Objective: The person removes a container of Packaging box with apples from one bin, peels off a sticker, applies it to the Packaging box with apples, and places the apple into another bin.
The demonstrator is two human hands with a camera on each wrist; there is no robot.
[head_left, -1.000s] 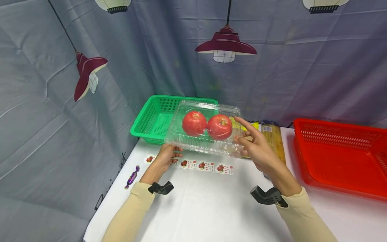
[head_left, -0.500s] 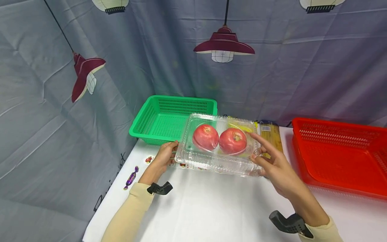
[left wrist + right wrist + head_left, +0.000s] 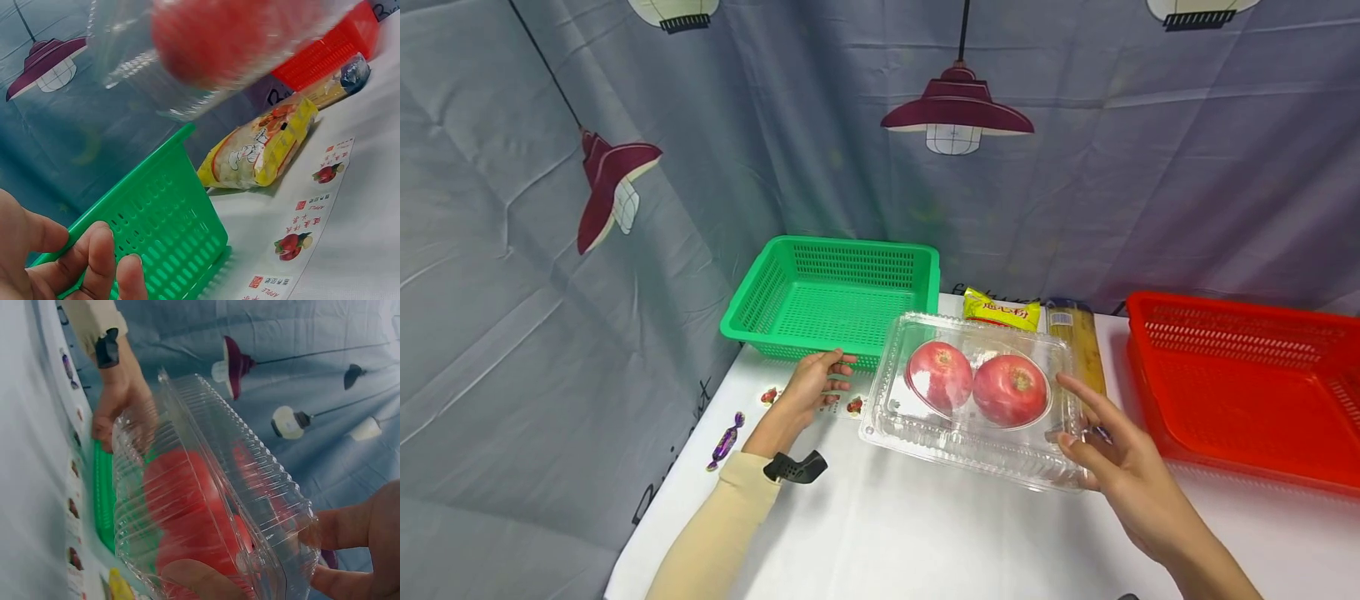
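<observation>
My right hand [image 3: 1123, 467] grips the right end of a clear plastic clamshell box [image 3: 925, 433], held slightly tilted above the table. Two red apples [image 3: 1011, 390] lie side by side inside it; the right wrist view shows the thumb and fingers around the box's end. My left hand [image 3: 808, 383] stays at the front of a green basket [image 3: 831, 308], apart from the box, with fingers loosely bent and nothing seen in them. In the left wrist view its fingertips [image 3: 100, 250] overlap the basket's rim; whether they touch it I cannot tell.
A strip of apple labels [image 3: 306, 225] lies on the white table [image 3: 880, 533]. Behind the box are a yellow packet [image 3: 1000, 310] and a long packet of yellowish food [image 3: 1078, 342]. A purple-wrapped candy [image 3: 726, 442] lies left; a red basket [image 3: 1240, 400] stands right.
The box of apples has moved right and toward me with my right hand, away from the green basket and my left hand. The left hand has stayed nearly in place.
</observation>
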